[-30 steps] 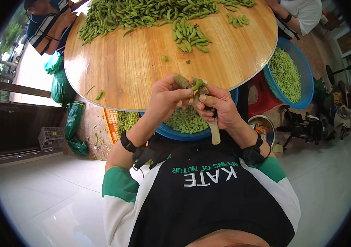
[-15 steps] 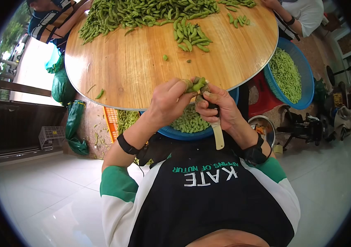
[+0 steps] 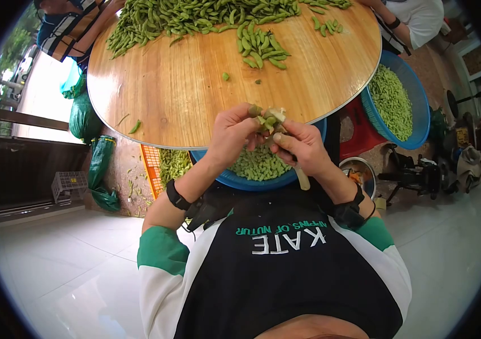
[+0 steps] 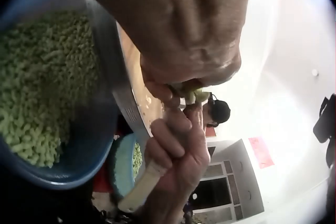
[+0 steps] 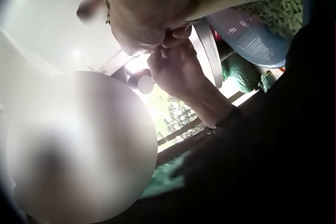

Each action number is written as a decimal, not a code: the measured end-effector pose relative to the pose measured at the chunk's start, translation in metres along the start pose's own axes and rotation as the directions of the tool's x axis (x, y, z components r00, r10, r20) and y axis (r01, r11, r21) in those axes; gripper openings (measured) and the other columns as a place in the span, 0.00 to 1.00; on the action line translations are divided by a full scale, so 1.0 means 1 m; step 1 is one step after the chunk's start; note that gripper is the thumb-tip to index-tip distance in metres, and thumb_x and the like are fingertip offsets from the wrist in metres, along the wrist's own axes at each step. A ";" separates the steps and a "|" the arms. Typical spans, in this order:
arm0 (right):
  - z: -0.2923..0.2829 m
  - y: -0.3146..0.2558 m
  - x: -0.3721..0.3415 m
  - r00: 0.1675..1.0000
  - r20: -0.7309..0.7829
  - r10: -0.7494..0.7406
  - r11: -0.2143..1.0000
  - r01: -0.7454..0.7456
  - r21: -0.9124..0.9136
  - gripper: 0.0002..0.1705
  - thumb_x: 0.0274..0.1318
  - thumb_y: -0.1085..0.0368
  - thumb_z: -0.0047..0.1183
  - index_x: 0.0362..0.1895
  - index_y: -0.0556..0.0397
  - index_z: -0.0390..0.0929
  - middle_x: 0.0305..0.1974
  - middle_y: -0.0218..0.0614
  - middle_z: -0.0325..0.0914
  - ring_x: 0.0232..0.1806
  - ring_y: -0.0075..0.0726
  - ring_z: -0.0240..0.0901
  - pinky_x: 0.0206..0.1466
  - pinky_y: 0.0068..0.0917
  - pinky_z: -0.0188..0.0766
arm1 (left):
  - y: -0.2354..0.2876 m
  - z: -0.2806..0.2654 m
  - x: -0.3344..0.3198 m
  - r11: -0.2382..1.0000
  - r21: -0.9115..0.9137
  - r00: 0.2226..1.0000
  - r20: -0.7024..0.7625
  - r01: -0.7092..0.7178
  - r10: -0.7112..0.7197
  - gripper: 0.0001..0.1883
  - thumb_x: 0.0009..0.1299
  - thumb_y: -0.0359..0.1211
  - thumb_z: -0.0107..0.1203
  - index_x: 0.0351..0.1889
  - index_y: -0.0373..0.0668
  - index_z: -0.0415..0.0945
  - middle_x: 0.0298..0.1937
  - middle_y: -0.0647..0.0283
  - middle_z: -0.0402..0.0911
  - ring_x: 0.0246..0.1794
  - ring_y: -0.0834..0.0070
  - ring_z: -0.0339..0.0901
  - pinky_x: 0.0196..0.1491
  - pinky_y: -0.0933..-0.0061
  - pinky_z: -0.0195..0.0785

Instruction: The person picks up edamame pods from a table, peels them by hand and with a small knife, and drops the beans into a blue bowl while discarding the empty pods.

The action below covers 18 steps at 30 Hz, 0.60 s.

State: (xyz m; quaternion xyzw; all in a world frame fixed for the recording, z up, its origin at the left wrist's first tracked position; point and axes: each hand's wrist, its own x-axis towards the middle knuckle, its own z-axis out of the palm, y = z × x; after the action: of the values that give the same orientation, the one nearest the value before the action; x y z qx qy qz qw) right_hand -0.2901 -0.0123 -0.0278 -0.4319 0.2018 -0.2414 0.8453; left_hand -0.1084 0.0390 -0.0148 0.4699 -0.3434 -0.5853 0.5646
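Observation:
In the head view, my left hand (image 3: 231, 135) pinches a green soybean pod (image 3: 269, 122) over the table's near edge. The pod looks broken open, with paler green showing. My right hand (image 3: 306, 150) meets it from the other side, its thumb close to the pod. Curled fingers of that hand also grip a knife by its cream handle (image 3: 304, 179), which sticks out below the palm; its blade is hidden. Olive-coloured covers (image 3: 256, 109) wrap some fingertips. Beneath both hands, a blue basin (image 3: 232, 182) holds shelled beans (image 3: 260, 163).
Unshelled pods (image 3: 195, 20) are heaped at the far side of the round wooden table (image 3: 167, 101), with a smaller pile (image 3: 260, 48) nearer. Another blue basin (image 3: 424, 107) of beans stands right. An orange crate (image 3: 151, 166) sits left below the edge. Two people sit across.
The pod went from whole and curved to broken open between the fingers. The left hand turned in over it and back out. The knife handle swung down, then up and right.

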 end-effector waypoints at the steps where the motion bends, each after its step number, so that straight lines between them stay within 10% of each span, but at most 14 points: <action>1: 0.002 0.003 -0.002 0.999 -0.034 -0.022 0.990 0.017 -0.140 0.15 0.63 0.68 0.48 0.53 0.55 0.74 0.27 0.26 0.74 0.18 0.13 0.60 0.18 0.13 0.55 | -0.006 -0.002 0.001 1.000 -0.022 1.000 0.005 0.007 -0.007 0.08 0.65 0.22 0.43 0.35 0.34 0.75 0.27 0.62 0.79 0.20 0.81 0.73 0.20 0.83 0.63; 5: 0.007 0.015 -0.001 0.953 -0.026 -0.303 0.818 0.246 -0.520 0.17 0.63 0.68 0.48 0.55 0.55 0.73 0.27 0.26 0.74 0.19 0.12 0.62 0.19 0.12 0.56 | -0.009 0.017 0.001 0.985 -0.171 0.987 -0.153 0.033 -0.059 0.13 0.61 0.20 0.37 0.38 0.34 0.72 0.33 0.62 0.79 0.28 0.81 0.75 0.28 0.82 0.69; 8: 0.004 0.004 -0.003 0.987 -0.103 -0.121 0.926 0.075 -0.370 0.18 0.63 0.68 0.47 0.57 0.55 0.71 0.26 0.26 0.74 0.19 0.12 0.61 0.19 0.11 0.55 | -0.016 0.000 0.004 0.999 0.041 0.999 0.050 0.011 -0.013 0.12 0.63 0.20 0.40 0.43 0.34 0.70 0.38 0.62 0.78 0.36 0.81 0.75 0.36 0.81 0.70; 14: -0.006 0.003 -0.007 0.993 -0.105 -0.054 0.984 0.035 -0.177 0.20 0.64 0.68 0.46 0.59 0.55 0.69 0.27 0.25 0.74 0.19 0.12 0.61 0.19 0.11 0.55 | -0.015 0.012 -0.002 0.945 0.209 0.967 0.008 -0.251 0.255 0.18 0.64 0.20 0.50 0.53 0.36 0.65 0.40 0.62 0.78 0.41 0.80 0.75 0.42 0.79 0.69; 18: -0.004 0.002 -0.008 0.990 -0.115 -0.080 0.956 0.044 -0.290 0.21 0.64 0.68 0.46 0.61 0.55 0.68 0.28 0.27 0.75 0.22 0.12 0.63 0.24 0.11 0.59 | -0.009 0.014 -0.005 0.990 0.036 0.990 0.028 -0.138 0.137 0.17 0.64 0.21 0.51 0.52 0.36 0.66 0.41 0.62 0.78 0.40 0.80 0.75 0.42 0.79 0.69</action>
State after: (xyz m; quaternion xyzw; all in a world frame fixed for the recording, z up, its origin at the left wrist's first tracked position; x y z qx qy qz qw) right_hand -0.2984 -0.0089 -0.0310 -0.5400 0.2739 -0.2628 0.7512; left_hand -0.1245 0.0429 -0.0179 0.4482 -0.3930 -0.5443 0.5902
